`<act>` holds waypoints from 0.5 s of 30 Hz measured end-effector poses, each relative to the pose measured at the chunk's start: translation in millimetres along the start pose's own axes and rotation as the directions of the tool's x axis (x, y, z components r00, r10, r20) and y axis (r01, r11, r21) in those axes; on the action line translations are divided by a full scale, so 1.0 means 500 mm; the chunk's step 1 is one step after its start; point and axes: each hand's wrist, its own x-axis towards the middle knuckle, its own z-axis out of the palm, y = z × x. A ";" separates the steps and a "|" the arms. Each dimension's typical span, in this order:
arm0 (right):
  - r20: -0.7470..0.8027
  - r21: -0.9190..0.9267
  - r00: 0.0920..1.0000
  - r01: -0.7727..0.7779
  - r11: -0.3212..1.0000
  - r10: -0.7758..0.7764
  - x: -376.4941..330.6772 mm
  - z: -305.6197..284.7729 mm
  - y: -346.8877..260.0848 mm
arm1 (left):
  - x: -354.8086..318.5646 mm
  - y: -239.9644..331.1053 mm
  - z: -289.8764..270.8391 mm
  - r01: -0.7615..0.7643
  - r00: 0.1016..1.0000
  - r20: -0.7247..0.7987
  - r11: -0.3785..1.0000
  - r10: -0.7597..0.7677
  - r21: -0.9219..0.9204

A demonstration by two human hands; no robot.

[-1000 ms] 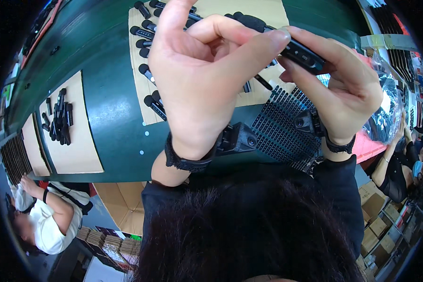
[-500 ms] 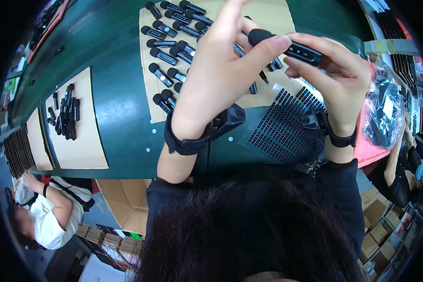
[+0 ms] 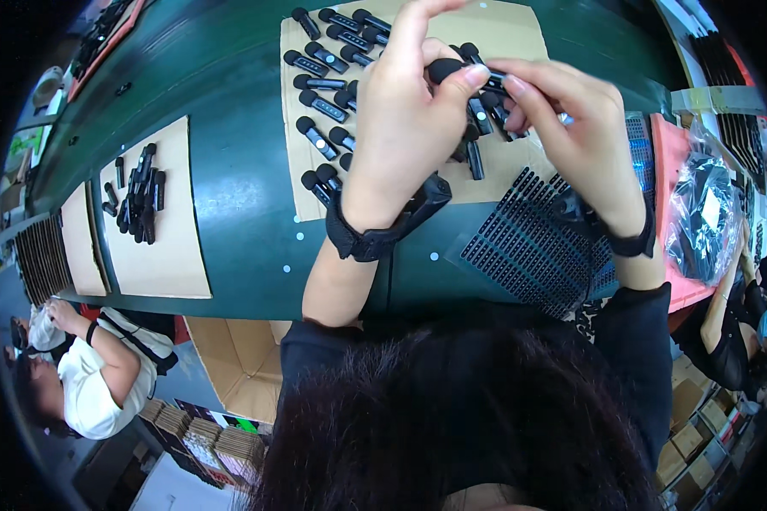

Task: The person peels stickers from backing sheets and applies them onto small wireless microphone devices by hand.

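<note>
Between my hands is a small black clip-on microphone [image 3: 444, 71] with a round foam head. My left hand [image 3: 405, 128] grips it near the foam head, thumb against the body. At the other end, my right hand [image 3: 584, 119] pinches the slim body between thumb and fingers, covering much of it. Below them lies a cardboard sheet [image 3: 516, 30], where several similar microphones [image 3: 322, 106] are spread out in loose rows. A dark sheet of small oval stickers [image 3: 528, 243] rests on the table near my right wrist.
On the green table [image 3: 247, 221], another cardboard sheet [image 3: 170, 264] at left carries a pile of black microphones [image 3: 138, 200]. A clear plastic bag [image 3: 703, 213] sits on a pink tray [image 3: 671, 153] at right. An open carton [image 3: 239, 362] stands below the edge. Co-workers [image 3: 102, 375] are at both sides.
The microphone has turned, so its button face no longer shows clearly. My right fingers have moved along the body closer to my left thumb. The whole view has shifted slightly.
</note>
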 end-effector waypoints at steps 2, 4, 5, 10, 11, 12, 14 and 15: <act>0.010 -0.027 1.000 0.025 0.999 -0.024 0.031 0.003 0.032 | 0.013 -0.039 -0.010 -0.531 0.847 -0.091 0.844 0.524 -0.080; 0.148 0.258 0.987 -0.095 0.962 0.058 0.081 -0.003 0.109 | 0.006 -0.027 -0.027 -0.368 0.923 -0.062 0.920 0.379 0.137; 0.153 0.214 0.971 -0.215 0.953 0.184 0.110 -0.006 0.113 | -0.002 -0.018 -0.045 -0.171 0.973 -0.083 0.918 0.214 0.358; 0.153 0.380 0.977 -0.195 0.904 0.147 0.230 0.000 0.352 | -0.003 0.026 -0.083 0.061 0.995 -0.103 0.872 -0.012 0.486; 0.077 0.132 0.874 -0.485 0.864 0.479 0.243 0.006 0.371 | -0.003 0.029 -0.083 0.053 0.995 -0.103 0.873 -0.004 0.486; 0.076 0.134 0.879 -0.477 0.869 0.470 0.255 0.018 0.392 | -0.005 0.038 -0.084 0.099 0.990 -0.133 0.891 -0.043 0.443; 0.028 0.323 0.908 -0.405 0.856 0.419 0.262 0.032 0.431 | -0.004 0.049 -0.082 0.183 0.976 -0.178 0.922 -0.128 0.341; 0.010 0.415 0.919 -0.363 0.834 0.395 0.265 0.041 0.425 | -0.005 0.050 -0.086 0.185 0.975 -0.183 0.920 -0.127 0.345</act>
